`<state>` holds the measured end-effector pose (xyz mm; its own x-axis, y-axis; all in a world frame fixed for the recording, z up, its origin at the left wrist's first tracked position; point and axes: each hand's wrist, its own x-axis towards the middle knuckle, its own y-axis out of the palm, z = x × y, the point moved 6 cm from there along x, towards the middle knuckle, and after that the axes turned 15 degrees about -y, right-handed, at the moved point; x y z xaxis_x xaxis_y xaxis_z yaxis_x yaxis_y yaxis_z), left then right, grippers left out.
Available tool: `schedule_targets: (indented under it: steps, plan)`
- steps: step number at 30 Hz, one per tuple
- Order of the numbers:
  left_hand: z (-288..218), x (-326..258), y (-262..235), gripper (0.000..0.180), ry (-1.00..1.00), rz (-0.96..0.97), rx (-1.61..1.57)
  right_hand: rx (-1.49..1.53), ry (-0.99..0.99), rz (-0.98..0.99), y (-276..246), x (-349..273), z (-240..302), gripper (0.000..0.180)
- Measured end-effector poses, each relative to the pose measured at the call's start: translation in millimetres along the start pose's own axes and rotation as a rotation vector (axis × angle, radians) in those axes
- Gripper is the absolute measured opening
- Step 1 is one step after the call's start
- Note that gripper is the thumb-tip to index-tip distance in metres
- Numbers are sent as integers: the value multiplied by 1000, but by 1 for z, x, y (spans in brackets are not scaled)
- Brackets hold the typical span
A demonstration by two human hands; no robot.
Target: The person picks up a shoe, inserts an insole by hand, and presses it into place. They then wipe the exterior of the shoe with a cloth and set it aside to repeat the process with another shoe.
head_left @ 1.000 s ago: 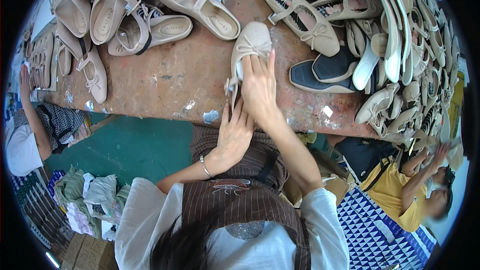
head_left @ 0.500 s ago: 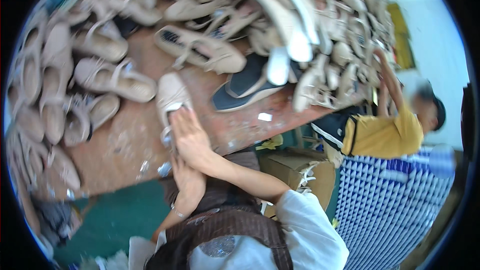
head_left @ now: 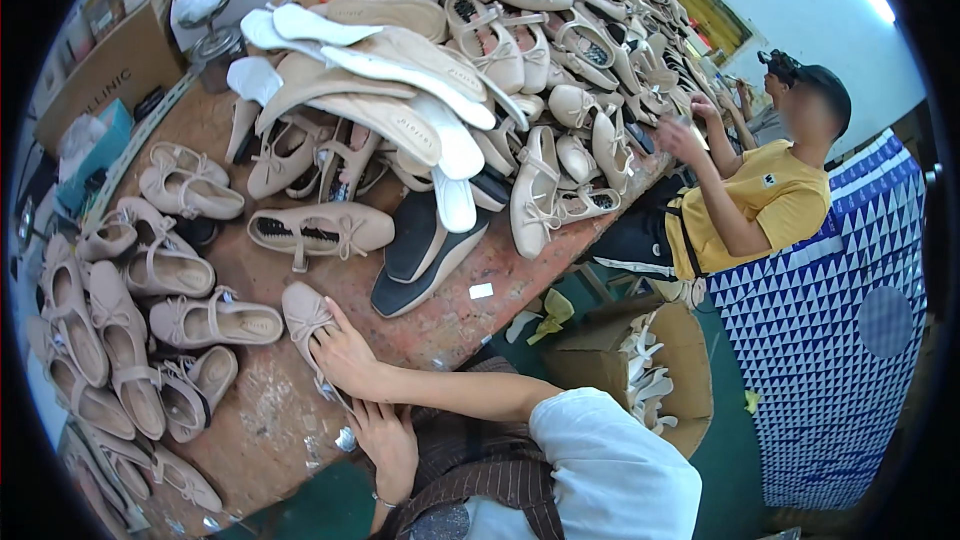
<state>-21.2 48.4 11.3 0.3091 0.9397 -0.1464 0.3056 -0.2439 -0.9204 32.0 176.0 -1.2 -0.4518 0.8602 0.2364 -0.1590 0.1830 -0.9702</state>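
Observation:
A beige ballet flat with a bow (head_left: pixel 303 314) rests on the worn reddish table, its toe pointing away from me. My right hand (head_left: pixel 345 352) lies over its opening, fingers curled into and around the upper. At the heel end, my left hand (head_left: pixel 385 437) grips the shoe from the near side, its fingers close together. Between them the hands hide most of the shoe's inside. Just left of it lies another beige strap shoe (head_left: pixel 217 322). Beyond stands a single beige shoe with a bow (head_left: pixel 345 230), lying near two dark-lined soles (head_left: pixel 425 240).
Beige and white insoles (head_left: pixel 375 80) are stacked on a large heap of shoes (head_left: pixel 560 40). Finished-looking shoes (head_left: pixel 105 330) crowd the left side. A cardboard box (head_left: pixel 690 360) with white pieces stands at right, near a person in a yellow shirt (head_left: pixel 765 200).
The view has shifted, showing more of the table's far side. A white piece visible in the shoe's opening is now out of sight under my right hand. Both hands stay at the shoe.

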Motion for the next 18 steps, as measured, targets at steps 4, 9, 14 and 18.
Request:
schedule_targets:
  steps: [4,9,14,18]
  plan:
    - [-4,7,-6,65,-34,-13,-4,68,-53,183,17,10,0,23]
    - [-1,44,-28,61,-269,-162,-173,927,-276,247,-59,-18,-19,34]
    - [73,70,-55,34,-108,-106,-758,1195,309,-486,-161,-121,-158,29]
    - [256,60,-155,61,-439,-278,-1110,982,802,-923,-172,-222,-221,23]
